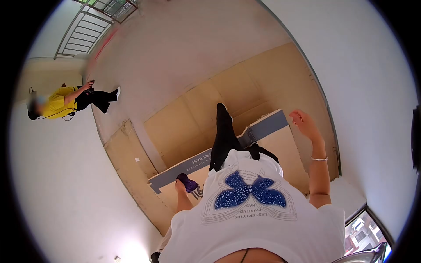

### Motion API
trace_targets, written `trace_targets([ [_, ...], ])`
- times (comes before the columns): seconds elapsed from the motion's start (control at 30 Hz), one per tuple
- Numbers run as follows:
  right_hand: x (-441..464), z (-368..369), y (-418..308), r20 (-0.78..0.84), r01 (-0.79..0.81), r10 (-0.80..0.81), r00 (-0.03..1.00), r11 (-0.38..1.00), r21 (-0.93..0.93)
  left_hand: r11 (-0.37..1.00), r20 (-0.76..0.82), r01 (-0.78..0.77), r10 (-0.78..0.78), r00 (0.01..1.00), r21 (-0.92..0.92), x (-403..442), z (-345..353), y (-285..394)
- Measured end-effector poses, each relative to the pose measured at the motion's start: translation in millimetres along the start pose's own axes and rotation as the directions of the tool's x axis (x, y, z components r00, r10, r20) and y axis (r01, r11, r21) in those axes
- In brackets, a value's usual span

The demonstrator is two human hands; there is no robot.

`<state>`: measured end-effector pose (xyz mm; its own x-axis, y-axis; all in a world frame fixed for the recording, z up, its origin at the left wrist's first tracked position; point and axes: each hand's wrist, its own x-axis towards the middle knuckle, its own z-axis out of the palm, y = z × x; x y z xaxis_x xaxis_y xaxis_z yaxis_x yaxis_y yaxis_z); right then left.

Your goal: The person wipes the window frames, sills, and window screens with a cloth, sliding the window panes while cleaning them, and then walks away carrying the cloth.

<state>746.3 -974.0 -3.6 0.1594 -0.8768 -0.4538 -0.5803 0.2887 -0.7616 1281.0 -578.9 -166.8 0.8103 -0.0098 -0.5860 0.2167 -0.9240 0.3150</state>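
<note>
On the left, my left hand (179, 186) is closed around a bunched, dark purple item (188, 183), which looks like cloth. It hangs above a flat cardboard box with a grey edge band (267, 126) and printed lettering. To the right, my right hand (304, 123) is raised with its fingers loosely curled and apart, and nothing shows in it. A silver bracelet (319, 159) is on that wrist. My black-clad legs are over the box, one shoe reaching forward.
Flattened cardboard sheets (197, 105) cover part of the floor. At the left, a person in a yellow top (59, 101) holds a dark object by the wall. A metal railing (85, 35) stands at the upper left, and a window (366, 232) is at the lower right.
</note>
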Motion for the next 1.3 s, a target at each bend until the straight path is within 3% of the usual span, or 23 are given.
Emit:
trace_targets([
  [0.07,43.5,5.3,-17.1,-0.033,0.018,-0.018,0.999,1.000,0.009,0.996,-0.016,-0.082,0.081,0.997,-0.023,27.0,29.2,53.8],
  [0.13,83.9,16.1,-47.6,-0.053,-0.041,0.040,0.998,0.999,-0.003,0.995,0.057,0.031,-0.037,0.998,0.091,60.0,39.6,117.9],
  [0.17,103.0,21.7,-49.8,-0.062,-0.062,0.061,0.996,0.998,-0.014,0.999,0.042,0.026,-0.027,0.999,0.037,82.2,57.4,150.1],
  [0.23,139.1,43.4,-7.9,-0.070,-0.057,0.066,0.995,0.991,0.122,0.999,0.095,-0.041,0.044,0.994,-0.034,124.1,73.4,205.2],
  [0.27,152.2,48.0,-0.3,-0.033,-0.122,0.125,0.992,0.988,0.095,0.992,0.130,-0.117,0.122,0.984,-0.047,133.5,76.6,243.4],
  [0.33,172.8,61.4,108.5,0.057,-0.282,0.278,0.959,0.956,0.085,0.957,0.106,-0.278,0.286,0.952,-0.089,111.0,74.6,347.9],
  [0.37,167.0,64.0,152.9,0.085,-0.374,0.365,0.927,0.919,0.124,0.930,0.098,-0.367,0.364,0.926,0.019,118.7,75.4,380.6],
  [0.4,154.7,64.2,150.3,0.074,-0.519,0.513,0.855,0.840,0.158,0.900,0.092,-0.421,0.431,0.898,-0.109,127.6,84.2,405.9],
  [0.43,149.6,64.8,180.0,0.141,-0.678,0.683,0.717,0.636,0.369,0.874,0.085,-0.465,0.479,0.874,-0.141,113.1,78.0,439.4],
  [0.5,121.7,82.2,149.6,0.143,-0.781,0.785,0.603,0.543,0.309,0.820,0.073,-0.510,0.543,0.837,-0.259,111.8,67.5,483.3],
  [0.6,125.8,108.3,143.1,0.151,-0.786,0.793,0.591,0.524,0.328,0.811,0.125,-0.527,0.568,0.814,-0.254,123.1,83.8,505.9],
  [0.83,186.3,159.4,102.7,0.122,-0.710,0.724,0.678,0.604,0.361,0.777,0.175,-0.495,0.589,0.789,-0.389,189.4,149.0,478.3],
  [0.93,235.7,162.5,74.8,0.080,-0.624,0.647,0.759,0.685,0.376,0.841,0.115,-0.451,0.501,0.858,-0.297,206.7,146.2,491.2],
  [1.0,283.0,146.5,63.4,0.033,-0.561,0.597,0.802,0.732,0.387,0.844,0.081,-0.455,0.494,0.866,-0.284,207.6,145.3,514.6],
  [1.03,320.4,131.4,60.9,0.020,-0.545,0.584,0.811,0.743,0.388,0.865,0.061,-0.427,0.456,0.888,-0.265,227.2,177.1,535.8],
  [1.1,379.3,113.5,40.2,0.067,-0.573,0.583,0.810,0.762,0.300,0.890,0.139,-0.234,0.309,0.941,-0.391,263.3,189.3,548.9],
  [1.13,405.2,105.5,23.0,0.000,-0.492,0.512,0.859,0.826,0.273,0.896,0.186,-0.137,0.233,0.954,-0.422,256.1,180.7,570.7],
  [1.17,431.3,96.9,-7.1,-0.067,-0.428,0.456,0.887,0.869,0.247,0.934,0.101,-0.326,0.342,0.934,-0.148,289.8,196.6,571.4],
  [1.3,554.5,73.1,-110.2,-0.184,-0.233,0.263,0.947,0.957,0.171,0.927,0.072,-0.202,0.235,0.969,-0.315,281.3,180.6,637.0],
])
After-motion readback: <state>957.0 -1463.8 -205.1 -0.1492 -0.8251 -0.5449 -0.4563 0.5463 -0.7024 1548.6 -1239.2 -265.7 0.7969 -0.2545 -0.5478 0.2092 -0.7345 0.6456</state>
